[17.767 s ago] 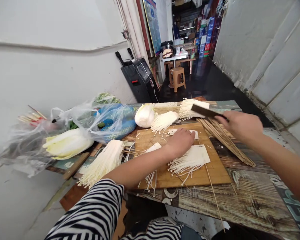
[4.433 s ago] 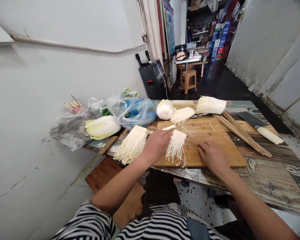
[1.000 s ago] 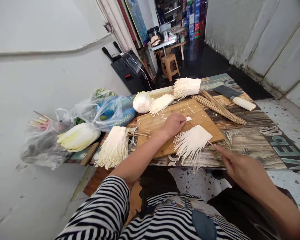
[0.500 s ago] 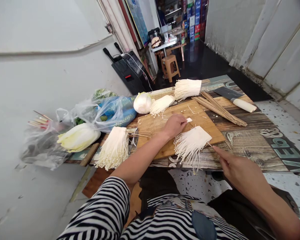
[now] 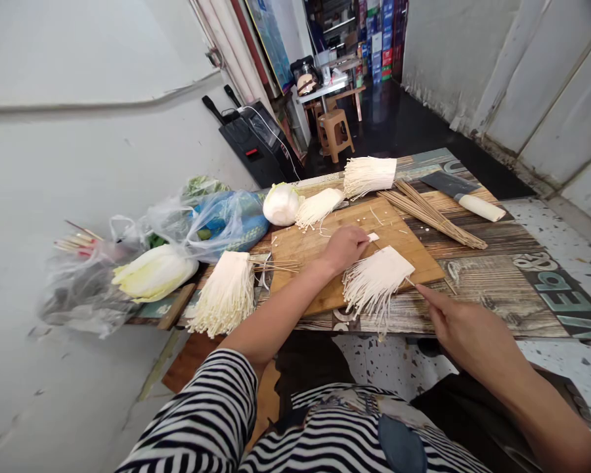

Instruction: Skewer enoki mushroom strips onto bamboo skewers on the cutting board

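Observation:
My left hand (image 5: 345,248) is closed over the wooden cutting board (image 5: 298,246), with a small white piece of enoki mushroom (image 5: 373,237) at its fingertips. Just below it, a flat bunch of enoki mushrooms (image 5: 381,272) hangs over the board's near edge, its thin stems fanned toward me. A bamboo skewer (image 5: 410,282) sticks out of the bunch's right side, and my right hand (image 5: 465,322) pinches its end. To the left of the board, another enoki bunch (image 5: 229,286) carries several skewers (image 5: 276,265).
Loose skewers (image 5: 438,220) and a cleaver (image 5: 480,205) lie at the right. More enoki (image 5: 372,176) is at the back. Napa cabbage (image 5: 155,272), a round white vegetable (image 5: 282,204) and plastic bags (image 5: 217,220) line the left side, beside a wall.
The enoki bunch on the skewer has shifted slightly up and left, along with my right hand. My left hand has stayed almost still.

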{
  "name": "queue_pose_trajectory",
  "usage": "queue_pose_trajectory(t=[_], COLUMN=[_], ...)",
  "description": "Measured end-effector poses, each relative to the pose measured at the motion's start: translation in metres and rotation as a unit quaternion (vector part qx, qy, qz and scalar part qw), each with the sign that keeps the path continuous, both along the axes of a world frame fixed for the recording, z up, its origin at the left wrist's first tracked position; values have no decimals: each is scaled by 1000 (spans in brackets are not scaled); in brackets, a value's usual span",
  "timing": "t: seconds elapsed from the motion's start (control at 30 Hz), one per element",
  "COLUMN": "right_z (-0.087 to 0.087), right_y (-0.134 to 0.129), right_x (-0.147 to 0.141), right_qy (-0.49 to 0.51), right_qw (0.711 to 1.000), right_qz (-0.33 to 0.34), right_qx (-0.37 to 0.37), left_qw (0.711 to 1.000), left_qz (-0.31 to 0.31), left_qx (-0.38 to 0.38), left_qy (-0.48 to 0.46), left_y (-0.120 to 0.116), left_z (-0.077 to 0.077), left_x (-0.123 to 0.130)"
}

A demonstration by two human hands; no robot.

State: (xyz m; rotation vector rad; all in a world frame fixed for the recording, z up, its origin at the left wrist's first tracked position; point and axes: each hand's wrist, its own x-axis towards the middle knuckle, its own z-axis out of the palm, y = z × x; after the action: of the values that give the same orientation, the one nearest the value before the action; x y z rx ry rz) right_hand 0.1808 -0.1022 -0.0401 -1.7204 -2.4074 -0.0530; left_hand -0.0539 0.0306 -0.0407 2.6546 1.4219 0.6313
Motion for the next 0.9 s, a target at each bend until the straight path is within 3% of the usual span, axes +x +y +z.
queue_pose_trajectory(t=[0.7,0.9], right_z=[0,-2], right_y=[21,31], right_x=[-15,-21], right_qy=[11,33], right_qw=[1000,999], right_qz=[-12,-15], right_qx=[-3,-10], left_qw=[999,999], left_qz=[-13,0], left_qx=[-28,-45], left_qy=[15,14], left_y=[1,5], left_z=[3,21], left_x=[0,-5])
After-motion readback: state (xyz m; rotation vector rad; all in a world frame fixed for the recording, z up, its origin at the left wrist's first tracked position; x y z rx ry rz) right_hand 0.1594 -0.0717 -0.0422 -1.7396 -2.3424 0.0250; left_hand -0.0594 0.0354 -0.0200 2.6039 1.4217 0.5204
